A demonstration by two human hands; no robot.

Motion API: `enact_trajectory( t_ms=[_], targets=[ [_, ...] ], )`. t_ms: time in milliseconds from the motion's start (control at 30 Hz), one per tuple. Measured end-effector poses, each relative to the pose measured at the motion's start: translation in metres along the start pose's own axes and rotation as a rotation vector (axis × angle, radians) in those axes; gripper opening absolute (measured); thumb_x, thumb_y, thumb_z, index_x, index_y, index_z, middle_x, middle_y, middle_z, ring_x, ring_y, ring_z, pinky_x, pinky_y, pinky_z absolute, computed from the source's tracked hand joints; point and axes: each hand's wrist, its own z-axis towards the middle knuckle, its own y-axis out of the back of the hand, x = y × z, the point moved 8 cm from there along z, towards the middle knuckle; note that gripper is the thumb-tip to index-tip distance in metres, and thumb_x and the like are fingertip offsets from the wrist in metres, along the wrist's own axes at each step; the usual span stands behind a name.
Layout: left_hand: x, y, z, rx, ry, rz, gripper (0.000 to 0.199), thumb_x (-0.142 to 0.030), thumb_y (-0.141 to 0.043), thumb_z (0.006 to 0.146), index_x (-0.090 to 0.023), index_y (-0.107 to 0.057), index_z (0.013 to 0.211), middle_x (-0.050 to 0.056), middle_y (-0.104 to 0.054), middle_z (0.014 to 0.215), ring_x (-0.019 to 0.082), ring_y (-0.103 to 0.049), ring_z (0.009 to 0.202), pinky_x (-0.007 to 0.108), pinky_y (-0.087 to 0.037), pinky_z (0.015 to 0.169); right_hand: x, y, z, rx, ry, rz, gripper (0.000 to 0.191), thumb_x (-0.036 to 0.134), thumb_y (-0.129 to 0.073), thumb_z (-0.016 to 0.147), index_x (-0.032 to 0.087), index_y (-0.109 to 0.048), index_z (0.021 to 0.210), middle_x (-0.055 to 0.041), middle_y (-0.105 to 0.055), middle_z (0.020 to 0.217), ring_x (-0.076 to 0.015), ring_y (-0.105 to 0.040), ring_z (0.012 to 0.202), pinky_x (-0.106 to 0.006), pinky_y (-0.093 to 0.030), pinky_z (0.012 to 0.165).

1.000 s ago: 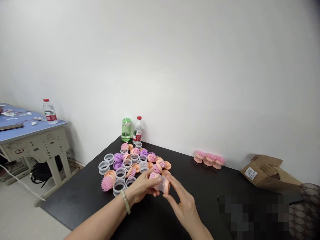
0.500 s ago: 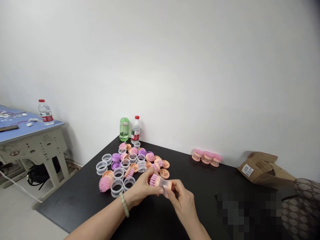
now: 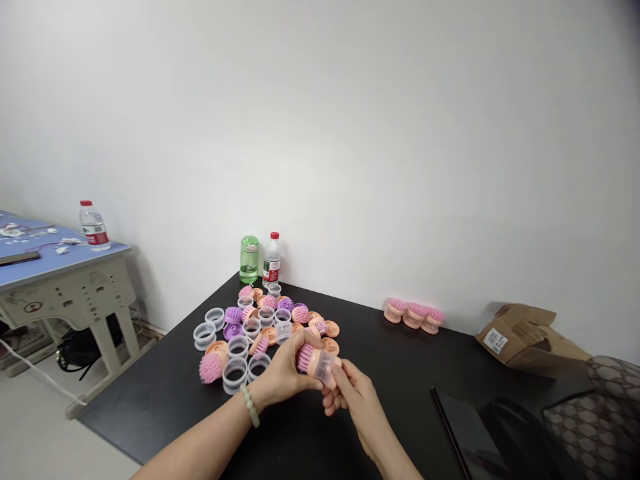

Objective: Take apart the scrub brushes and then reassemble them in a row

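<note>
Our left hand [image 3: 283, 377] and right hand [image 3: 357, 403] clamped together on pink-bristled peach plastic brush [image 3: 313, 363] in clear ring; loose clear plastic rings [image 3: 235, 385] beside left hand

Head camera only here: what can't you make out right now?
All in the head view:
Where the pink-bristled brush head meets the clear plastic ring: hidden by the fingers of the left hand and right hand.
White label on the brown cardboard box: too small to read.
Flat black object at lower right: cut off by the bottom edge.
Blue-topped desk: cut off by the left edge.
</note>
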Motion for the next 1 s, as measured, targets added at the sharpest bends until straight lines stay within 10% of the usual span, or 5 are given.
enact_trajectory(
  t_ms=[567, 800, 1000],
  targets=[
    [0.012, -0.006, 0.000, 0.042, 0.205, -0.347, 0.053, -0.045, -0.090, 0.061, -0.018, -0.056, 0.091, 0.000, -0.057, 0.086, 0.015, -0.054, 0.074, 0.027, -0.042, 0.066, 0.056, 0.008, -0.023, -0.098, 0.763, -0.597, 0.035, 0.022, -0.063, 0.087, 0.028, -0.066, 0.122, -0.0088, -0.069, 0.122, -0.0276, -0.066, 0.114, -0.040, -0.057, 0.094],
    [-0.012, 0.002, 0.001, 0.045, -0.093, 0.032, 0.059, -0.049, -0.092, 0.057, -0.019, -0.063, 0.099, 0.005, -0.062, 0.099, 0.024, -0.057, 0.093, 0.033, -0.042, 0.083, 0.009, 0.011, 0.000, 0.014, 0.104, -0.229, 0.049, 0.066, -0.057, 0.087, 0.018, -0.064, 0.080, -0.0017, -0.067, 0.060, -0.0136, -0.060, 0.045, -0.023, -0.051, 0.043],
    [-0.025, -0.004, -0.003, 0.060, -0.244, 0.169, 0.045, -0.050, -0.082, 0.073, -0.021, -0.064, 0.102, 0.009, -0.064, 0.104, 0.026, -0.059, 0.096, 0.036, -0.045, 0.087, -0.007, 0.003, 0.000, 0.100, -0.173, -0.001, 0.061, 0.077, -0.061, 0.076, 0.016, -0.057, 0.071, 0.0017, -0.059, 0.049, -0.0073, -0.050, 0.034, -0.015, -0.039, 0.031]
  ],
)
